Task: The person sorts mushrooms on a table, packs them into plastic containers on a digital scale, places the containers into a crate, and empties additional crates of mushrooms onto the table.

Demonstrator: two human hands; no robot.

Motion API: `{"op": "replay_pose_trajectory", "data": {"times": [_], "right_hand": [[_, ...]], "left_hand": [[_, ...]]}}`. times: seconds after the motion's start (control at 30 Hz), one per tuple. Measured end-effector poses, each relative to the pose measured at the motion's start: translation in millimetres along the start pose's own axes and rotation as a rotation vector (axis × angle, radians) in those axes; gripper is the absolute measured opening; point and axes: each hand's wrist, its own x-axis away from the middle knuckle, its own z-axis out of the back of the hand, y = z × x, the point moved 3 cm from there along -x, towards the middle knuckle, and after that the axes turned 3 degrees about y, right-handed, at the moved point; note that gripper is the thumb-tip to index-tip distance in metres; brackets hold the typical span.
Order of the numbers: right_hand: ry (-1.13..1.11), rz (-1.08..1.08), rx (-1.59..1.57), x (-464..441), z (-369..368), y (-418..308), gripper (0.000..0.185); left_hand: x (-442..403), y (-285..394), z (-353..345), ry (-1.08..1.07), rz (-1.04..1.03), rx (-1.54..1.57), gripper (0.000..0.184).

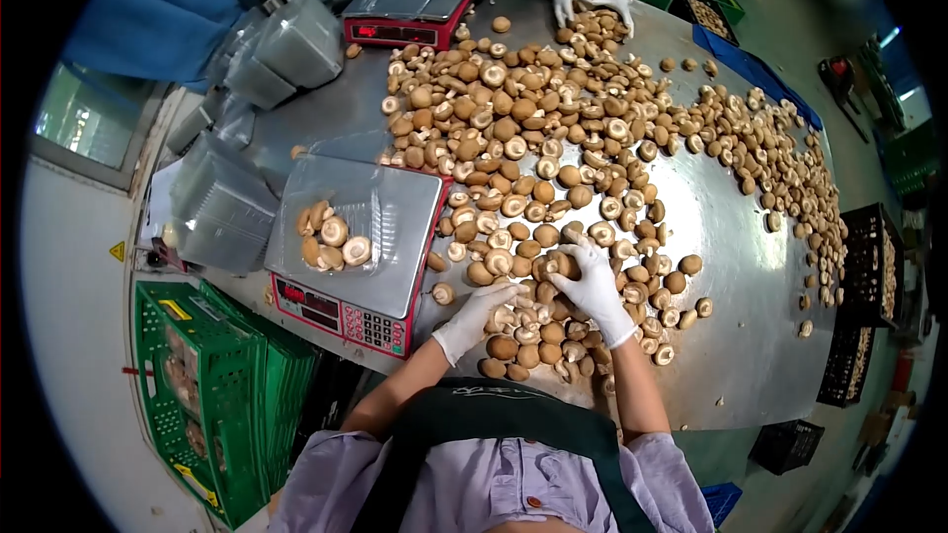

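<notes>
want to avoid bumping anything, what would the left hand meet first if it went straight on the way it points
Most likely the shiitake mushrooms just ahead of the gloved left hand, before the right hand. Depth is unclear from this one view, so it may be touching them now.

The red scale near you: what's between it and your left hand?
One mushroom and a bare bit of metal table, as the head view shows.

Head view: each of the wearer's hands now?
Left hand: partly curled at the mushrooms; whether gripping cannot be told.
Right hand: curled around a brown mushroom.
</notes>
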Motion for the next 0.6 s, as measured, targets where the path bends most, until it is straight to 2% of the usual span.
{"op": "replay_pose_trajectory", "data": {"times": [0.03,0.07,0.13,0.17,0.2,0.27,0.3,0.33,0.37,0.43,0.53,0.6], "right_hand": [[-0.042,-0.121,-0.148,4,0,-2,0.042],[-0.043,-0.150,-0.248,6,2,-11,0.044],[-0.236,-0.059,-0.198,8,0,-29,0.047],[-0.235,0.141,-0.186,6,2,-42,0.052],[-0.340,0.091,-0.220,6,-1,-44,0.054],[-0.404,-0.064,-0.319,-11,3,-51,0.053],[-0.277,0.000,-0.274,-21,6,-50,0.051],[-0.221,-0.028,-0.229,-34,2,-38,0.047],[-0.241,-0.117,-0.198,-48,-2,-28,0.045],[-0.206,-0.130,-0.090,-85,-4,-20,0.042],[-0.118,-0.019,0.030,-154,-7,-29,0.039],[-0.041,0.130,0.178,-203,-12,-35,0.043]], "left_hand": [[4,6,-8,-0.108,-0.025,-0.031,0.035],[2,5,-10,-0.102,-0.033,-0.027,0.035],[-3,2,-13,-0.158,-0.059,0.080,0.036],[-13,-8,1,-0.190,-0.027,0.045,0.036],[-8,0,-9,-0.128,-0.051,0.077,0.034],[-3,12,-15,-0.143,-0.105,0.081,0.034],[2,17,-18,-0.045,-0.105,0.129,0.034],[3,21,-14,-0.061,-0.113,0.157,0.035],[1,21,-9,-0.019,-0.139,0.152,0.035],[2,23,-1,0.068,-0.161,0.178,0.032],[1,25,9,0.096,-0.162,0.315,0.033],[4,31,6,0.054,-0.102,0.483,0.037]]}}
